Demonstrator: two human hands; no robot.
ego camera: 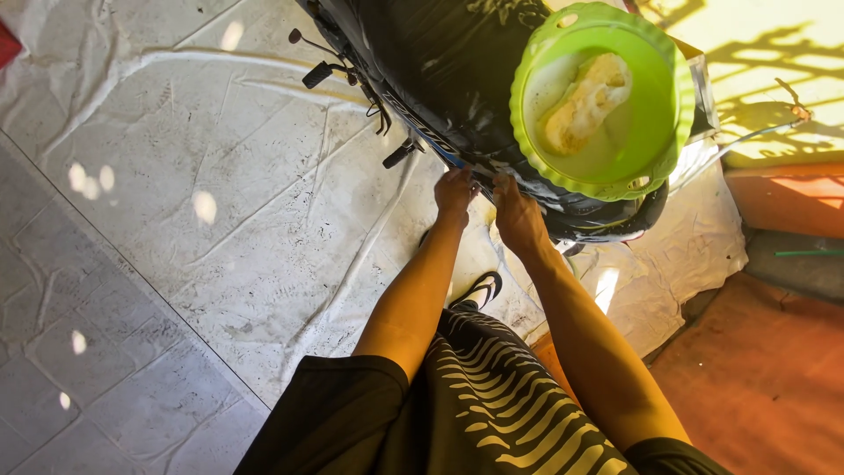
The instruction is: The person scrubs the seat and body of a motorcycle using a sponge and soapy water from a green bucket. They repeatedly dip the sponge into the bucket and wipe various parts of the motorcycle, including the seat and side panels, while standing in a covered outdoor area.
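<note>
- As the view looks straight down, a black motorcycle (pixel 440 62) is seen in the upper centre of the frame, standing on a pale wrinkled tarpaulin (pixel 220 202) spread over the grey floor (pixel 79 352).
- Both hands are laid on the lower edge of the bodywork, near the centre of the frame: the left hand (pixel 455 192) and the right hand (pixel 516 211) are set side by side, close but not touching each other.
- The fingers are bent down over the edge; whether they pinch something or only press on the panel cannot be told, because the fingertips are hidden.
- The panel is judged to be stiff and smooth, and it appears wet with pale streaks, so it is probably slippery under bare skin.
- The motorcycle itself is judged to be heavy; a firm edge, not the glossy face, would be the safer place to take hold.
- A green plastic basin (pixel 668 114) is resting on the motorcycle in the upper right, with cloudy water and a yellow sponge (pixel 585 101) in it.
- The basin is judged to be light and easy to tip, and the sponge soft.
- A black sandal (pixel 482 288) is seen below the hands.
</note>
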